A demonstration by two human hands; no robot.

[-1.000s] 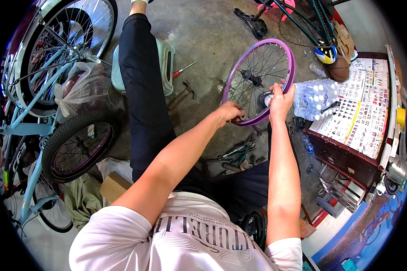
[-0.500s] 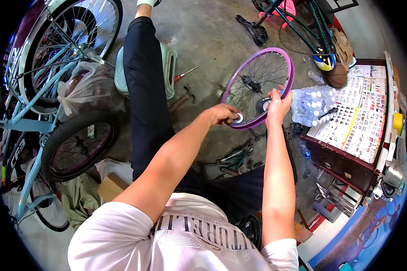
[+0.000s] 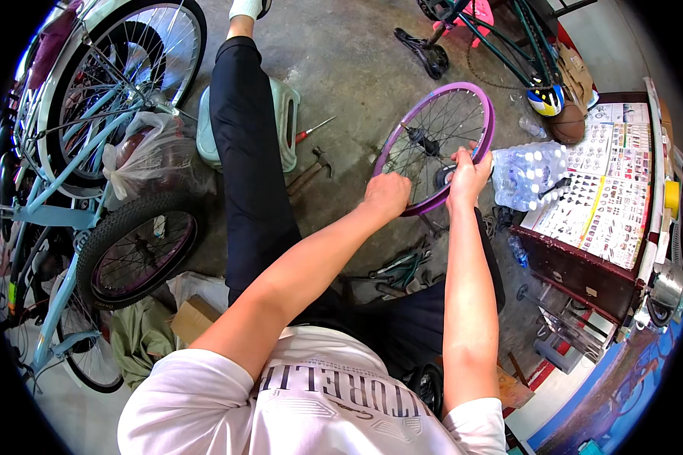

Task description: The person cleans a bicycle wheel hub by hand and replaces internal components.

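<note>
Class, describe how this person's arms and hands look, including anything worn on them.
The left hand and right hand are ungloved, with no watch or bracelet visible at either wrist. The arms are bare up to short, loose white sleeves.

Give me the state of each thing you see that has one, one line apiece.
Purple wheel: tyreless, held tilted
Right hand: gripping the wheel's edge
Left hand: curled at the wheel's near edge, fingertips hidden
Wheel at lower left: tyre fitted
Clear plastic bag: knotted
Bottles: capped, bundled together
Screwdriver: lying on the floor
Hammer: lying on the floor
</note>
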